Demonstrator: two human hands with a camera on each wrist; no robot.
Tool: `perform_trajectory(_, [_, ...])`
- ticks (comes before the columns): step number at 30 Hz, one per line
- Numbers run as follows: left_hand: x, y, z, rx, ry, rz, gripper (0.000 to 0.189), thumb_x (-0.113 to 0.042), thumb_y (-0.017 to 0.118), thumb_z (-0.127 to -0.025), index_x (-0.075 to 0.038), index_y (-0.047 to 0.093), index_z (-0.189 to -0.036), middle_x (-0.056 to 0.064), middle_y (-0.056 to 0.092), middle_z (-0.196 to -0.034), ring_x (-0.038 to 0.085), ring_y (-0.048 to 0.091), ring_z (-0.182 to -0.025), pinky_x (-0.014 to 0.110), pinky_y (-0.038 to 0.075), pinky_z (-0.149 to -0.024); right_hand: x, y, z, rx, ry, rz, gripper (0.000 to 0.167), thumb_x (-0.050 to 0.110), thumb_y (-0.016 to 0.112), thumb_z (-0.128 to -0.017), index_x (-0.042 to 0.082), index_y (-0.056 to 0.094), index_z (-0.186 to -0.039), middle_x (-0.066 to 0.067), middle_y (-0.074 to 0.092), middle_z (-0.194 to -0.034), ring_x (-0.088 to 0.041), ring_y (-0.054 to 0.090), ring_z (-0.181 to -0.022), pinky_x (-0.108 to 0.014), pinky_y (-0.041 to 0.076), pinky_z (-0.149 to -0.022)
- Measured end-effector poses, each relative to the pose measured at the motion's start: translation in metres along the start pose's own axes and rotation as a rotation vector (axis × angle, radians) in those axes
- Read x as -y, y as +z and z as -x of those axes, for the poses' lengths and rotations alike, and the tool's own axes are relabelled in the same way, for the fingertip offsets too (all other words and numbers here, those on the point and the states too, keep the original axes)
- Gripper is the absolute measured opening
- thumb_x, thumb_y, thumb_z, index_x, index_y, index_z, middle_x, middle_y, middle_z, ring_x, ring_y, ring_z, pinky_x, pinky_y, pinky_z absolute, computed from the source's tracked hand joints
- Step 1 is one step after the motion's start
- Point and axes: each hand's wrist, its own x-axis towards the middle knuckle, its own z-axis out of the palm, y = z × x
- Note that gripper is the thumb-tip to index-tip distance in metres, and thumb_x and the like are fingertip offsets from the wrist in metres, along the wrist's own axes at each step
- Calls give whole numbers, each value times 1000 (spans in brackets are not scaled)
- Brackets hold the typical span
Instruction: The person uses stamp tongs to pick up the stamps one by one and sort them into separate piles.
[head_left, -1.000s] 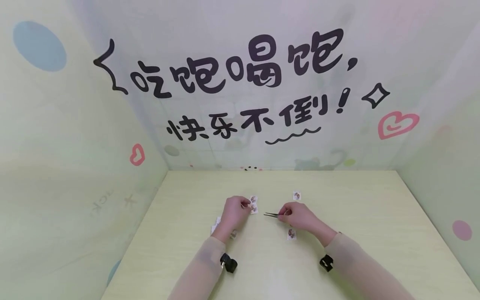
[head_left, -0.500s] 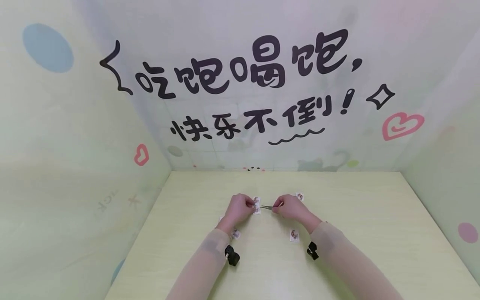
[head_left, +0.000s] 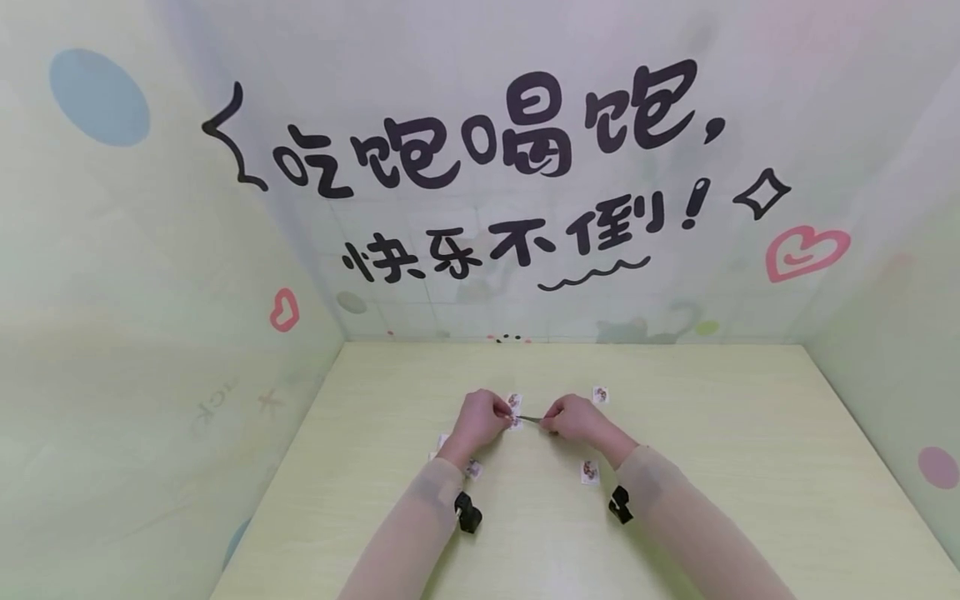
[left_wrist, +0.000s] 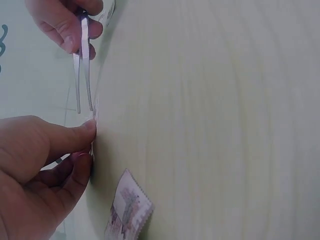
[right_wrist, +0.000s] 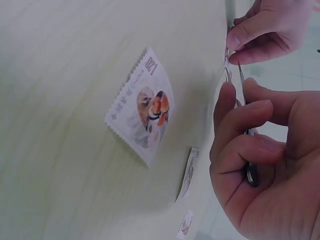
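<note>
My left hand (head_left: 480, 418) is at the left edge of two postage stamps (head_left: 515, 401) that sit one above the other, thumb and fingertip pinching the lower one's edge. From the right, my right hand (head_left: 577, 418) grips a pair of metal tweezers (head_left: 531, 419). Their tips reach the stamps right beside the left fingertips. In the left wrist view the two arms of the tweezers (left_wrist: 85, 70) stand slightly apart. The right wrist view shows the right fingers (right_wrist: 240, 150) curled round the tweezers' dark end; the pinched stamp appears edge-on there, mostly hidden.
Single stamps lie about the table: one at the back right (head_left: 601, 394), one in front of the right hand (head_left: 589, 472). Another stamp (head_left: 473, 469) and a partly hidden white one (head_left: 442, 442) are beside the left wrist. Printed walls (head_left: 480, 317) enclose the pale table (head_left: 540, 542).
My right hand has moved left with the tweezers, bringing their tips from a gap away up to the stamps. The left hand keeps its place at the stamps; the head view shifted slightly.
</note>
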Motion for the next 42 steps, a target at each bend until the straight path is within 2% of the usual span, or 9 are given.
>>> perform_trajectory(6, [0,1,2,-9,-29,-6,12,-2,84,-91,-3,77,-100,0,66,-86,15,62,-80,34,58,-78,-3,2,-2,-46,-4,-1,12,18,75,-101,6,75,-101,-3,70,-92,-20,62,-82,-34,50,-73])
perform_trajectory(15, [-4,5,6,-26,-50,0,12,-3,83,-92,-3,75,-100,1,65,-86,17,62,-80,35,58,-76,-1,4,-1,26,-5,-37,13,17,74,-101,4,76,-101,-3,70,-92,-20,63,-85,-34,52,-77])
perform_trajectory(19, [-5,6,6,-35,-57,-11,11,-3,84,-92,-4,75,-99,1,66,-86,16,62,-80,35,58,-76,-1,7,0,40,3,-47,12,14,70,-102,3,74,-100,-2,72,-85,-20,63,-83,-33,51,-77])
perform_trajectory(25, [-5,4,6,-32,-53,-8,11,-3,84,-92,-3,75,-99,2,66,-87,17,62,-80,35,58,-76,2,11,0,7,-31,32,9,11,69,-102,7,71,-94,0,70,-77,-19,61,-75,-31,50,-69])
perform_trajectory(29, [-2,2,6,-16,-26,0,12,-3,83,-91,-4,75,-100,1,66,-87,16,61,-80,34,58,-77,2,8,0,5,-33,65,10,10,68,-102,9,71,-92,0,69,-76,-18,60,-73,-31,49,-66])
perform_trajectory(33, [0,-2,5,-9,33,8,14,1,81,-91,-5,76,-103,0,66,-88,15,61,-82,33,57,-79,1,-2,-1,47,-57,91,12,9,69,-101,9,71,-90,0,70,-74,-18,59,-70,-30,47,-66])
perform_trajectory(36, [0,-5,3,6,122,-2,12,2,79,-93,-5,77,-103,1,70,-92,14,63,-84,33,58,-81,0,-12,-1,103,-94,135,12,7,69,-99,9,71,-88,1,70,-72,-17,58,-70,-30,45,-66])
perform_trajectory(38, [-1,-6,1,40,196,-27,11,2,78,-94,-6,80,-102,2,73,-95,14,65,-86,33,58,-83,0,-18,-1,141,-116,164,14,2,66,-96,10,71,-86,1,70,-72,-17,58,-70,-30,45,-67])
perform_trajectory(42, [0,-3,-4,159,320,-99,9,-1,80,-94,-8,83,-99,1,78,-96,13,69,-91,30,58,-89,-1,-23,-2,186,-135,211,19,-5,61,-88,11,71,-84,2,70,-71,-17,58,-70,-30,44,-68])
